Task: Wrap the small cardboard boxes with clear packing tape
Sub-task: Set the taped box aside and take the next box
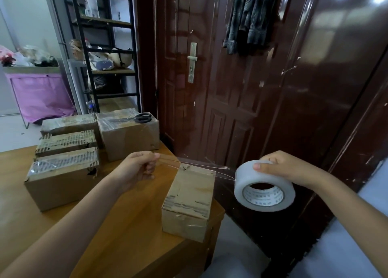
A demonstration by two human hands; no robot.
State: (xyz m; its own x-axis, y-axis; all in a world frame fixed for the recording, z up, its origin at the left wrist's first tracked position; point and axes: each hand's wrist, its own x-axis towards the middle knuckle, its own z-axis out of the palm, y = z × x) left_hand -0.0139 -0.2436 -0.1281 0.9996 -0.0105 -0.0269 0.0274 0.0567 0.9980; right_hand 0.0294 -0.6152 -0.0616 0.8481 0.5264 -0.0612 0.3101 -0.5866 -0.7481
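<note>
A small cardboard box (190, 202) lies at the right edge of the wooden table (117, 231), with old tape on its top. My right hand (283, 168) grips a roll of clear packing tape (264, 186) held in the air to the right of the box. A strip of clear tape (197, 165) stretches from the roll leftward, just above the box's far end. My left hand (139, 168) pinches the free end of that strip between thumb and fingers.
Several taped cardboard boxes (63, 172) are grouped at the table's back left, one (128, 135) with black scissors (140, 118) on top. A dark brown door (220, 78) stands close behind. A black shelf rack (105, 47) and a purple bin (39, 97) are at the far left.
</note>
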